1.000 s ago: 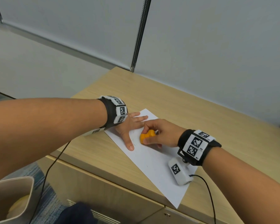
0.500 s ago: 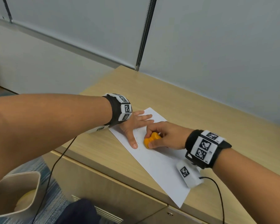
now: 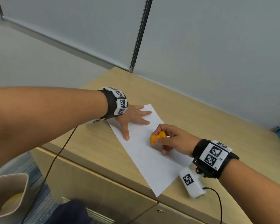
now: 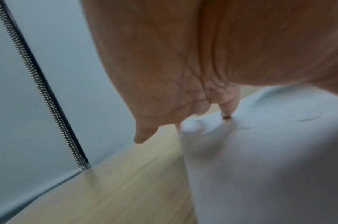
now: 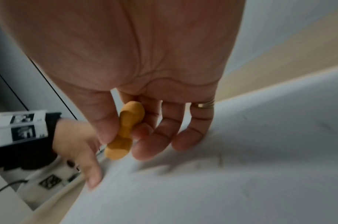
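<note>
A white sheet of paper [image 3: 149,156] lies slantwise on a light wooden cabinet top [image 3: 200,117]. My left hand [image 3: 132,118] lies flat on the sheet's far end, fingers spread and straight; its palm [image 4: 183,60] fills the left wrist view above the paper [image 4: 260,166]. My right hand [image 3: 170,139] pinches a small orange peanut-shaped eraser [image 3: 157,137] between thumb and fingers, its lower end at the paper's middle. In the right wrist view the eraser [image 5: 125,131] stands upright in the right hand [image 5: 137,136] over the paper [image 5: 221,189], with faint pencil marks beside it.
A grey partition wall [image 3: 217,46] with a metal strip [image 3: 139,34] backs the cabinet. A beige bin [image 3: 8,194] stands on the floor at lower left, a dark cable [image 3: 55,159] hanging near it. Drawer fronts [image 3: 95,188] run along the cabinet's near side.
My right hand has drawn the eraser back along the paper, away from my left hand's fingers. The left hand stays flat on the sheet.
</note>
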Action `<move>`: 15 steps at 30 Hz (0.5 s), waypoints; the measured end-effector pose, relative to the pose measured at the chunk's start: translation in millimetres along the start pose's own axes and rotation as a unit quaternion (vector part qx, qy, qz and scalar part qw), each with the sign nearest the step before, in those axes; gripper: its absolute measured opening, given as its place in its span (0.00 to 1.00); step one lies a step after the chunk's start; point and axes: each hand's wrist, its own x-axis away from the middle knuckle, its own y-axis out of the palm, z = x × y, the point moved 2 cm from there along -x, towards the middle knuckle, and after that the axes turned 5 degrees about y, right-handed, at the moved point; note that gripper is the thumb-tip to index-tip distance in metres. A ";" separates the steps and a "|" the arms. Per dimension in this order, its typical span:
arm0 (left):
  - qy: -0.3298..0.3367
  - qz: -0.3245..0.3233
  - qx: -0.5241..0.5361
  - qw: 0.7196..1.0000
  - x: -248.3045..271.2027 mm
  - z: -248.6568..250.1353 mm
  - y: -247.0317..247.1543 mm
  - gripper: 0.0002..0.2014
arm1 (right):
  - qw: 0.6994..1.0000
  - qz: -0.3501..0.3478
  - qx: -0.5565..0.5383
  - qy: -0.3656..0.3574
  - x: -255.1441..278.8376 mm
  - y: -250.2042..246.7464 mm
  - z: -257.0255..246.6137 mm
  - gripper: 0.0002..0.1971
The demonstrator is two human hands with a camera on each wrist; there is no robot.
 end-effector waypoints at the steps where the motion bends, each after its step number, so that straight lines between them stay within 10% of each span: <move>1: 0.002 0.008 0.000 1.000 1.1 -0.9 -3.6 0.55 | 1.000 -0.003 -0.001 0.016 0.1 5.9 5.1 0.05; 6: 0.006 0.021 0.048 0.999 2.2 -4.3 3.6 0.40 | 0.999 -0.001 0.005 0.032 9.6 31.1 10.6 0.05; 15: -0.003 0.010 0.097 0.995 9.6 13.6 24.6 0.54 | 0.990 0.123 0.053 0.035 -45.0 9.8 -19.0 0.11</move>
